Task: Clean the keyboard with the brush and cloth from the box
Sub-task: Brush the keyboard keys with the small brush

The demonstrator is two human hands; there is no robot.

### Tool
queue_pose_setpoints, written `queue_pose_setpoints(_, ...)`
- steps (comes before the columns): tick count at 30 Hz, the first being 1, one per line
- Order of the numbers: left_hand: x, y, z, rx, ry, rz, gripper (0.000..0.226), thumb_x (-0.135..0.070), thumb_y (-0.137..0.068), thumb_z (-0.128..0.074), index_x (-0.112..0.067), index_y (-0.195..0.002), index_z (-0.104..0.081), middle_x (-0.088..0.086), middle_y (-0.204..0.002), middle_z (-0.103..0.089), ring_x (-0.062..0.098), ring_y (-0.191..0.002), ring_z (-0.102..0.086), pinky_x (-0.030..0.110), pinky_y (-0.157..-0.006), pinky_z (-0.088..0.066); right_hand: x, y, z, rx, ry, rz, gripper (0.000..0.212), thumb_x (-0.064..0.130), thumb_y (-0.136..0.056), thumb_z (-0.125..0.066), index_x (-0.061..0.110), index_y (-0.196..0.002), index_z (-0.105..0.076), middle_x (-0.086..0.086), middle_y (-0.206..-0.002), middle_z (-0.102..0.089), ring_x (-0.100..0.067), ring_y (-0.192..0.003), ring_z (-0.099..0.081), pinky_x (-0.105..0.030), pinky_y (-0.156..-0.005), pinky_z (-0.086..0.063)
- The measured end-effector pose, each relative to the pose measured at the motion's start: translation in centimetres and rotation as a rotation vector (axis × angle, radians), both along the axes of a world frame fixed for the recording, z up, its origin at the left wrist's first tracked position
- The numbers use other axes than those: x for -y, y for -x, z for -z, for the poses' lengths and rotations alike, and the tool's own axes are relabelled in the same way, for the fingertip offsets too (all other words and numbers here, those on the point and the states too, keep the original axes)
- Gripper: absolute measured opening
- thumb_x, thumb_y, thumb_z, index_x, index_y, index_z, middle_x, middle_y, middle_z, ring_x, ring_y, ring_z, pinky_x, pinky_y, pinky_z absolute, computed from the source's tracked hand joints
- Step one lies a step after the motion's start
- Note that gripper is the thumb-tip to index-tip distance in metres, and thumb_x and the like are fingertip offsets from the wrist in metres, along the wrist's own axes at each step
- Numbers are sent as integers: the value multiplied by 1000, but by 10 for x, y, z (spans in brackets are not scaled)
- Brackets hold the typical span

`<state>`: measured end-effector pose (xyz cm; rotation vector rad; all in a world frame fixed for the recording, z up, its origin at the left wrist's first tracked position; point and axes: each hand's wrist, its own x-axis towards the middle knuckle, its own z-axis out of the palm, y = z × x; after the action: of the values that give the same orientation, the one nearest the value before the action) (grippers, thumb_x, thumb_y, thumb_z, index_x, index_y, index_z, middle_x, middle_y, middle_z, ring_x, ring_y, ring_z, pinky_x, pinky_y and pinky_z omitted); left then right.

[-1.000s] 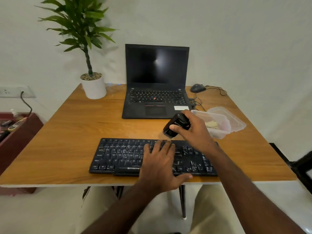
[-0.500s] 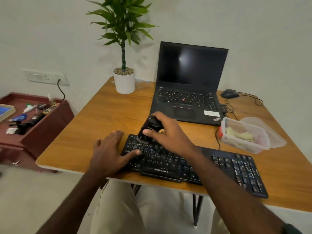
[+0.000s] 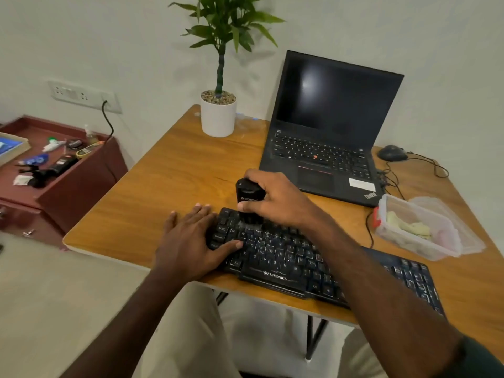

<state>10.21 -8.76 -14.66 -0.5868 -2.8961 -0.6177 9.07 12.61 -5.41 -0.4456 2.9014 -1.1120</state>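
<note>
A black keyboard (image 3: 300,266) lies along the front edge of the wooden table (image 3: 169,192). My right hand (image 3: 275,200) grips a black brush (image 3: 246,195) held upright, its bristle end down on the keys at the keyboard's far left corner. My left hand (image 3: 188,241) lies flat with straight fingers over the keyboard's left end, thumb on the keys. A clear plastic box (image 3: 417,227) at the right holds a pale yellow cloth (image 3: 409,227).
The box's lid (image 3: 458,222) lies behind it. An open black laptop (image 3: 327,132) stands behind the keyboard, with a mouse (image 3: 391,153) and cables to its right. A potted plant (image 3: 218,113) is at the back. A low red cabinet (image 3: 54,170) with small items stands left.
My right hand carried the brush from the keyboard's upper right to its far left corner and set the bristles on the keys. My left hand shifted to the keyboard's left end. The view swung left.
</note>
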Motion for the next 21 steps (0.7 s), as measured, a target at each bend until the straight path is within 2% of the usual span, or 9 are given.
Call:
queue_pose_setpoints(3, 0, 0, 0, 3, -2, 2, 101, -96, -72, -26, -28, -143, -49, -3, -156, -41, 10, -149, -24, 53, -121, -13, 7, 3, 1, -51, 123, 32, 24, 31, -87, -77, 26, -99, -56, 7, -89, -66, -12, -84, -65, -27, -69, -53)
queue_pose_setpoints(6, 0, -2, -1, 5, -24, 10, 96, -95, -73, -29, -30, -141, -51, -4, -154, -43, 10, -149, -24, 54, -121, -13, 28, 2, 15, -50, 204, -25, 26, 31, -89, -75, 22, -106, -57, 5, -95, -68, -10, -89, -66, -20, -70, -52)
queue_pose_setpoints(12, 0, -2, -4, 44, 1, -4, 108, -97, -70, -25, -24, -147, -45, -3, -158, -37, 8, -150, -19, 52, -122, -11, 8, -1, 12, 41, 108, -56, 25, 31, -89, -76, 22, -102, -56, 5, -89, -66, -13, -83, -65, -34, -71, -54)
queue_pose_setpoints(16, -1, -1, -3, 44, 10, -9, 111, -98, -69, -24, -22, -147, -45, -4, -158, -37, 8, -150, -20, 52, -122, -10, -8, 3, -4, 70, -18, -78, 26, 31, -86, -78, 21, -102, -59, 4, -87, -67, -14, -79, -66, -34, -66, -53)
queue_pose_setpoints(21, -1, -3, -4, 29, 20, 24, 101, -95, -73, -23, -28, -145, -47, -3, -157, -39, 11, -150, -21, 55, -121, -12, 13, 4, 9, 2, 51, -38, 28, 36, -86, -77, 29, -104, -58, 8, -91, -67, -13, -86, -66, -38, -75, -58)
